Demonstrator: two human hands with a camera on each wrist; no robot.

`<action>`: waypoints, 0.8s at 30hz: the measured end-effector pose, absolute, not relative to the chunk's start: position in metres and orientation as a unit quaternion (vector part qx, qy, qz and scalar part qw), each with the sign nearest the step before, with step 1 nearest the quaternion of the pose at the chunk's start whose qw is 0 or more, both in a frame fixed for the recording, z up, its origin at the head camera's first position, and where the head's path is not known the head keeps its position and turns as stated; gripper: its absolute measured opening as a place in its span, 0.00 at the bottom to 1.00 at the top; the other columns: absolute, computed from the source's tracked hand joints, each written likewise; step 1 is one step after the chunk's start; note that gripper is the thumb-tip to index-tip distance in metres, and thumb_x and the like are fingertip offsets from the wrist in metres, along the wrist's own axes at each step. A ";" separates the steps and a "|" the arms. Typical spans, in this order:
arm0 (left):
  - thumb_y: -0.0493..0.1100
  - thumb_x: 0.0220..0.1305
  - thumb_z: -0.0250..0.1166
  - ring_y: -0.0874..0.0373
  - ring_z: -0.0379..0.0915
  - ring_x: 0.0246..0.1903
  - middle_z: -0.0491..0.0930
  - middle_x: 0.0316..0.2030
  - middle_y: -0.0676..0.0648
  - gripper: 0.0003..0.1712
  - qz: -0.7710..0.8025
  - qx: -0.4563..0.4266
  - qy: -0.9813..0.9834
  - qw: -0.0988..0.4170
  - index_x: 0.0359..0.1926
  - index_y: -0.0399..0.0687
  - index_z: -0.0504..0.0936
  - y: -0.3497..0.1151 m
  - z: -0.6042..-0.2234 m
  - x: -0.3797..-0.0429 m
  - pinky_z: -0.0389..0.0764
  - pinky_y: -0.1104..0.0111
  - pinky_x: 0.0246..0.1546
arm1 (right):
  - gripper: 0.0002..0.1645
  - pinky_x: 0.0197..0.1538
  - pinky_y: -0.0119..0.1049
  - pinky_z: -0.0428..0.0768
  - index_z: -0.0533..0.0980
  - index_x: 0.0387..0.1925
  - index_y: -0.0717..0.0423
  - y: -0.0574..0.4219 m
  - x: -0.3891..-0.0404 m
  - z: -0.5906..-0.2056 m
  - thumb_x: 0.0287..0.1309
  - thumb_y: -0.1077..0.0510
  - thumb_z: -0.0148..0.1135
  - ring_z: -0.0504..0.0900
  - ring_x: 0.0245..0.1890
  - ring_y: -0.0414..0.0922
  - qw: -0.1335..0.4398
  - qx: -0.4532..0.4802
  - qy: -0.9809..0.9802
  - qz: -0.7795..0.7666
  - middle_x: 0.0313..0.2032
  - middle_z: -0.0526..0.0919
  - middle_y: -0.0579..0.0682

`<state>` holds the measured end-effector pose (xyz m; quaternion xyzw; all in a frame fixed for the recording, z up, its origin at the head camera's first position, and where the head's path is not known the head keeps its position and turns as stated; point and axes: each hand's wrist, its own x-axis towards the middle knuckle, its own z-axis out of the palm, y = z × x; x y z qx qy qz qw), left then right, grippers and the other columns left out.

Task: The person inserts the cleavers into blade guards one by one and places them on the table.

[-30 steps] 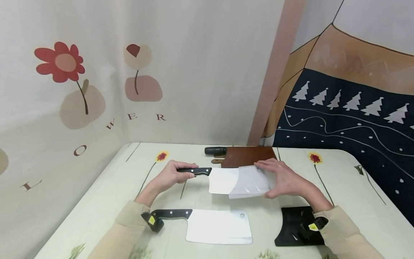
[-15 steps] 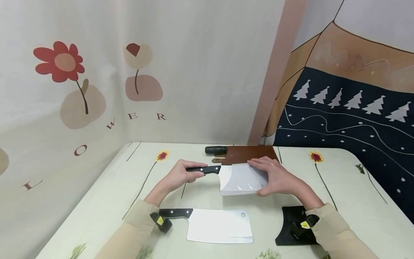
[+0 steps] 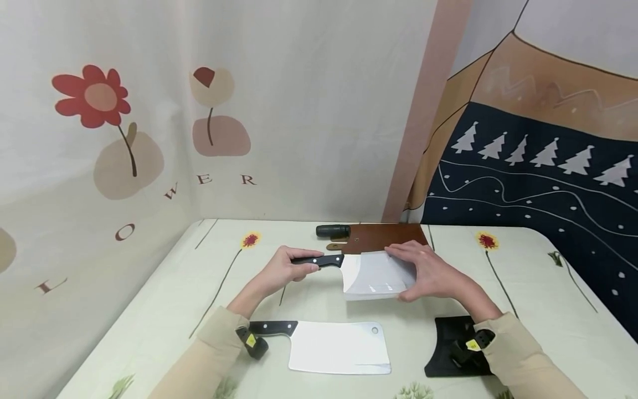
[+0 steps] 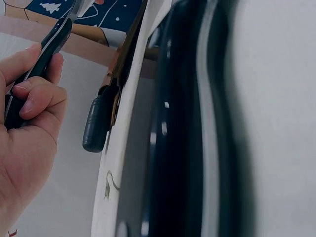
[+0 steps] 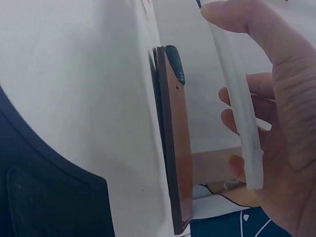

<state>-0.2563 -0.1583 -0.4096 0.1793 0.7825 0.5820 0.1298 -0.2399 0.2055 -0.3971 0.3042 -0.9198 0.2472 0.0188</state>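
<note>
My left hand [image 3: 281, 271] grips the black riveted handle of a cleaver [image 3: 350, 274], held over the table with its blade pointing right. Most of that blade is inside a translucent white blade guard [image 3: 381, 274]; only a strip near the handle shows bare. My right hand [image 3: 430, 272] holds the guard at its far end, thumb on the lower edge and fingers along the upper one. In the right wrist view the guard [image 5: 242, 118] appears edge-on between thumb and fingers. A second cleaver [image 3: 339, 348] lies on the table below, its blade bare.
A black blade guard [image 3: 438, 363] lies at the front right, partly under my right wrist. Toward the back is a brown leather sheath [image 3: 384, 235] with a black handle [image 3: 333, 231] at its left end. A pale curtain [image 3: 309, 111] stands behind the flowered tablecloth [image 3: 164, 338].
The white guard has slid left over the cleaver's blade, leaving less of it bare. My left hand has moved right with the cleaver. In the last half second little has shifted.
</note>
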 end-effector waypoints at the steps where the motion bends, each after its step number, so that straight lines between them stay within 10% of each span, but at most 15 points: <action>1: 0.37 0.67 0.70 0.57 0.62 0.22 0.78 0.30 0.45 0.20 0.581 0.179 0.783 0.129 0.58 0.39 0.85 -0.157 -0.410 -0.257 0.63 0.70 0.22 | 0.56 0.58 0.64 0.72 0.73 0.69 0.60 0.206 -0.240 -0.397 0.35 0.44 0.79 0.70 0.62 0.58 0.019 0.304 -0.920 0.248 0.65 0.76 0.59; 24: 0.37 0.64 0.72 0.58 0.60 0.20 0.77 0.28 0.48 0.20 0.576 0.165 0.785 0.154 0.57 0.41 0.86 -0.140 -0.412 -0.256 0.62 0.70 0.22 | 0.57 0.56 0.62 0.75 0.73 0.69 0.59 0.212 -0.240 -0.411 0.35 0.42 0.81 0.71 0.60 0.57 -0.010 0.296 -0.921 0.254 0.64 0.77 0.59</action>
